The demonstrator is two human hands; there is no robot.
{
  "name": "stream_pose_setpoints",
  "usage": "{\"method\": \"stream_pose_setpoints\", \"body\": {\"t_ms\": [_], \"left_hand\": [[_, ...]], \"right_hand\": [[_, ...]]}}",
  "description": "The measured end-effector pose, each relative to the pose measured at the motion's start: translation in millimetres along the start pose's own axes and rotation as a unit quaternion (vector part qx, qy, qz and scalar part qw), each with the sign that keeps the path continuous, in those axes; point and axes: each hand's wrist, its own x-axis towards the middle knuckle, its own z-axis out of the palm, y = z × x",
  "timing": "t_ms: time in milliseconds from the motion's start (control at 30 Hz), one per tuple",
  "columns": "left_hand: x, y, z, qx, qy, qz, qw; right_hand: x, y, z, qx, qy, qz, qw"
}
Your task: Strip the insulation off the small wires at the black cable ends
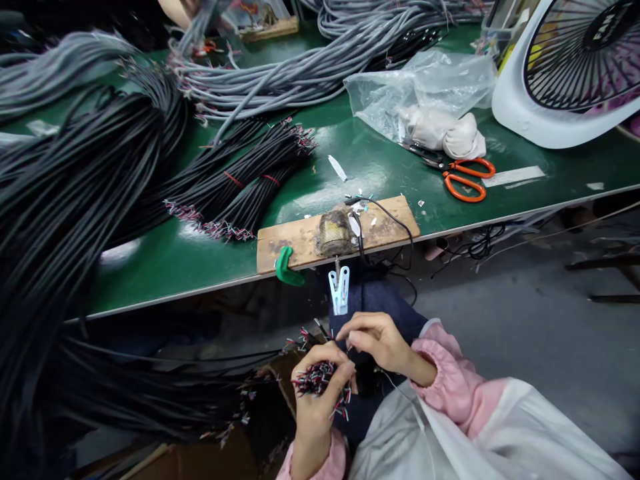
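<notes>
My left hand [320, 387] is wrapped round a bundle of black cables, whose red, white and black wire ends [315, 379] stick out between thumb and fingers. Close beside it, my right hand [375, 340] has thumb and index finger pinched together near the bundle's upper wire ends; whatever lies between those fingertips is too small to make out. Just above both hands, a light blue clothespin [339, 291] hangs at the table edge, below a wooden board [295, 241] bearing a round, crusted metal piece [334, 232] and a green clamp [287, 267].
Black cable bundles [240, 180] and grey cables [280, 83] cover the green table [320, 180] at left and back. Orange-handled scissors [465, 177], a plastic bag [425, 87] and a white fan [550, 127] are at right. Black cables also hang at lower left.
</notes>
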Motion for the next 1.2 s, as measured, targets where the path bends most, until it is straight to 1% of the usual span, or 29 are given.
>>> {"method": "stream_pose_setpoints", "body": {"t_ms": [67,133,267,333,500,567,667,733,933,1200], "left_hand": [[2,-2,-3.2,0.016,0.014,-0.009,1.0],[4,-5,-6.1,0.026,0.019,-0.013,0.999],[7,-8,-7.9,0.032,0.019,-0.017,0.999],[7,-8,-6.7,0.027,0.025,-0.02,0.999],[6,-3,-2.1,0.016,0.039,-0.022,0.999],[6,-1,-0.9,0.013,0.039,-0.021,0.999],[5,0,0.2,0.004,0.039,-0.023,0.999],[6,0,0.3,0.002,0.037,-0.024,0.999],[7,-2,-2.4,0.023,0.019,-0.025,0.999],[9,-3,-4.3,0.058,0.007,-0.034,0.998]], "right_hand": [[-1,-1,1,0.016,-0.034,0.0,0.999],[-1,-3,0,0.003,-0.036,-0.01,0.999],[-1,-6,-2,-0.07,-0.004,-0.062,0.996],[-1,-8,-3,-0.1,0.008,-0.078,0.992],[0,-13,-6,-0.105,0.05,-0.065,0.991],[0,-15,-8,-0.096,0.041,-0.067,0.992],[0,-16,-9,-0.078,0.0,-0.08,0.994],[-1,-16,-9,-0.068,-0.015,-0.086,0.994],[0,-18,-9,-0.087,-0.006,-0.097,0.991],[-1,-25,-9,-0.147,0.023,-0.149,0.978]]}}
